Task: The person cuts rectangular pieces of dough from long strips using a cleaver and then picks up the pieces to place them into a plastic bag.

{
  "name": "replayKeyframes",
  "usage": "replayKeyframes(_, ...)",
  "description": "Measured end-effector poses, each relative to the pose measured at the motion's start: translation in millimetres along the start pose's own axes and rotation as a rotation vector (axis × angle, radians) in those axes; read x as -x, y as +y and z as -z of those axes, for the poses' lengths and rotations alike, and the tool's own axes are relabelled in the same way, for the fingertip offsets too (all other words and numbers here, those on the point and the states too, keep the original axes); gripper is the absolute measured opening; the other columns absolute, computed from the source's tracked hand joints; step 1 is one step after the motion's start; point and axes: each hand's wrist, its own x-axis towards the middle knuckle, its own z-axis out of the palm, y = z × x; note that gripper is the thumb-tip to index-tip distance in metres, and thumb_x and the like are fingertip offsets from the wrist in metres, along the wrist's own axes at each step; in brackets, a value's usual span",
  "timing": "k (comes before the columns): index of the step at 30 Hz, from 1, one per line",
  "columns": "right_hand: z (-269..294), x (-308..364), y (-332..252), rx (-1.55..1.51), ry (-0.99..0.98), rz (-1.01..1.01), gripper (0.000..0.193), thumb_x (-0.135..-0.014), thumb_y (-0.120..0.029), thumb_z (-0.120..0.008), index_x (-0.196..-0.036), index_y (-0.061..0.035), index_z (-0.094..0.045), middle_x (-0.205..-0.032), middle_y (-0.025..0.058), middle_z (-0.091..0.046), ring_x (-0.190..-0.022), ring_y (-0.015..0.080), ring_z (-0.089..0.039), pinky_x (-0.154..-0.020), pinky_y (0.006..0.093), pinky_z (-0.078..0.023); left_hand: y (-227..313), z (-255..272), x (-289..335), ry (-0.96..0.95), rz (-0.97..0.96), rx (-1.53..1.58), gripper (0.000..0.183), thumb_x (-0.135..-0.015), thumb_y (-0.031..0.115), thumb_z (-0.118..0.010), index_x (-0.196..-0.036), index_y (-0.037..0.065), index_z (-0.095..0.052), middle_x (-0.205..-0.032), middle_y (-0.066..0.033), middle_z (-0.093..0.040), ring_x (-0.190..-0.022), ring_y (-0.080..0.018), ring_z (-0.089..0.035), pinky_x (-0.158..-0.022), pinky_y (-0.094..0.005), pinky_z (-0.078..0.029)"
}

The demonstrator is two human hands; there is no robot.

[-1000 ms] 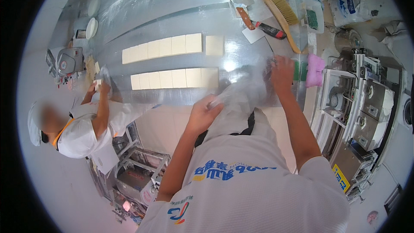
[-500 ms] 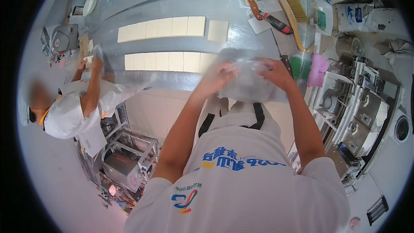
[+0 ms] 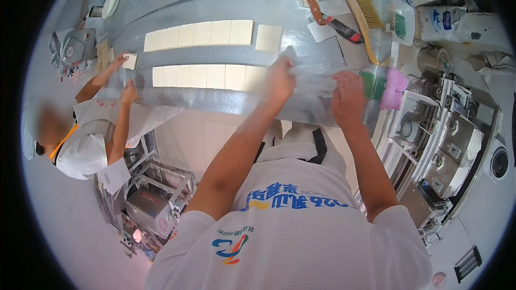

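Observation:
Between my hands, over the front edge of the steel table, stretches a clear plastic bag [image 3: 313, 81], blurred by motion. My left hand [image 3: 280, 81] pinches its left side, beside the right end of the near row of pale, flat rectangular pieces [image 3: 215, 77]. At its right side my right hand [image 3: 348, 96] is curled with the fingers closed on the plastic, somewhat smeared. A far row of similar pieces [image 3: 199, 34] lies beyond, with a single square piece [image 3: 269, 38] to its right. The left hand hides part of the near row's end.
On the table [image 3: 215, 5] at the far right lie a long-handled brush [image 3: 361, 8], a wooden-handled tool [image 3: 315, 9] and a red-and-black handled tool [image 3: 345, 28]. A pink cloth [image 3: 395, 88] hangs at the right edge. A co-worker [image 3: 88, 139] at the left holds a pale piece [image 3: 130, 61].
My left hand has moved up and away over the table, pulling the bag out between both hands. My right hand has turned and come slightly nearer. The co-worker has lifted a pale piece rightward.

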Motion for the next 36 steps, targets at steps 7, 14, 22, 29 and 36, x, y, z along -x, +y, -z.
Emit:
replayKeyframes(7, -62, 14, 33, 0.014, -0.559, -0.112, 0.063, -0.087, -0.021, -0.082, -0.146, -0.0168, -0.060, -0.138, 0.0159, -0.060, -0.116, 0.0412, -0.066, -0.096, 0.0494, -0.058, -10, -3, -14, -0.037, -0.038, -0.280, 0.033, -0.079, 0.002, -0.079, -0.109, 0.004, -0.068, -0.109, -0.0203, -0.073, -0.100, -0.0432, -0.072, -0.087, -0.0517, -0.057)
replayKeyframes(14, -44, -3, 12, 0.220, -0.653, -0.255, 0.092, -0.084, -0.037, -0.088, -0.164, -0.0250, -0.042, -0.152, 0.0209, -0.050, -0.121, 0.0433, -0.064, -0.096, 0.0530, -0.059, 24, 17, 1, -0.002, -0.501, -0.523, 0.038, -0.083, 0.002, -0.073, -0.120, 0.002, -0.064, -0.120, -0.0206, -0.065, -0.120, -0.0405, -0.062, -0.104, -0.0512, -0.050)
replayKeyframes(22, -41, 5, 14, 0.277, -0.718, -0.378, 0.101, -0.087, -0.031, -0.086, -0.170, -0.0264, -0.028, -0.164, 0.0233, -0.040, -0.134, 0.0501, -0.059, -0.103, 0.0547, -0.057, 4, -28, 10, -0.416, -0.433, -0.727, 0.038, -0.086, 0.000, -0.068, -0.123, 0.000, -0.062, -0.120, -0.0187, -0.066, -0.112, -0.0387, -0.070, -0.084, -0.0448, -0.064)
replayKeyframes(29, -34, 11, 20, 0.237, -0.760, -0.478, 0.108, -0.089, -0.027, -0.085, -0.173, -0.0252, -0.018, -0.169, 0.0245, -0.036, -0.134, 0.0508, -0.060, -0.105, 0.0539, -0.056, 0, -39, 19, -0.287, -0.403, -1.002, 0.082, -0.083, 0.011, -0.078, -0.158, -0.001, -0.045, -0.140, -0.0168, -0.059, -0.125, -0.0429, -0.061, -0.081, -0.0465, -0.063)
replayKeyframes(36, -57, 20, 31, 0.301, -0.593, -0.304, 0.108, -0.083, -0.026, -0.090, -0.171, -0.0239, -0.027, -0.167, 0.0295, -0.036, -0.135, 0.0492, -0.059, -0.099, 0.0553, -0.058, 14, -48, 16, -0.450, -0.108, -1.122, 0.077, -0.082, 0.013, -0.080, -0.152, 0.001, -0.051, -0.138, -0.0186, -0.061, -0.120, -0.0403, -0.060, -0.079, -0.0433, -0.059)
